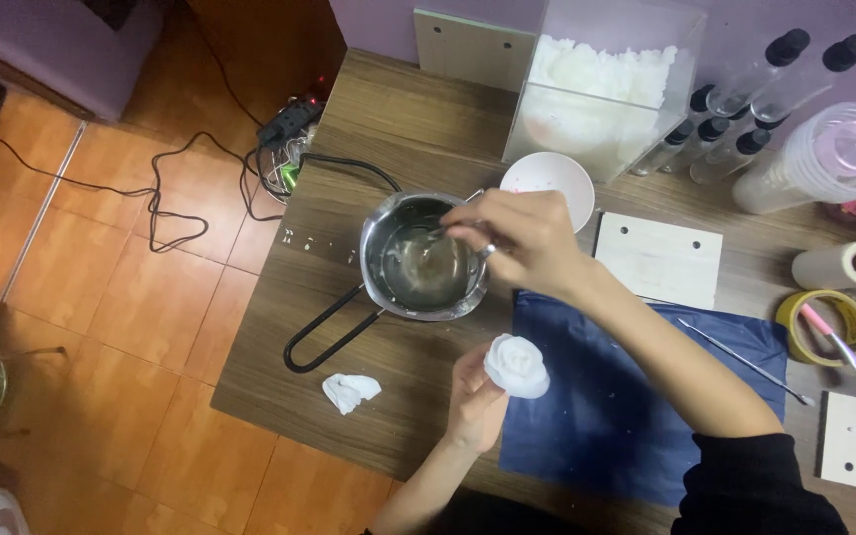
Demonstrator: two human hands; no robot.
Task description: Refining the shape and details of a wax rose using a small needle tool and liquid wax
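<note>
My right hand (pixel 522 238) sits mid-frame, reaching in from lower right, black sleeve (pixel 760 490) at the forearm. Fingers are pinched together on a thin metal tool (pixel 440 243) whose tip dips into the steel pot (pixel 423 256). My left hand (pixel 476 396) comes up from the bottom edge, bare forearm, fingers closed under a white rose-shaped piece (pixel 517 366), held just above the desk (pixel 349 337), below the pot.

Hard to read: the tool tip is lost in glare off the clear liquid in the pot; can't tell what kind of tool it is. My right hand partly covers the white bowl (pixel 550 181) behind it. My arm covers part of the blue cloth (pixel 606 416).

Materials: pot is polished metal with a black wire loop handle pointing lower left. Rose looks waxy and layered. A crumpled white scrap (pixel 349 391) lies left of my left hand. Desk is dark wood grain. Clear box (pixel 601 89) at top holds white flaky chunks.
</note>
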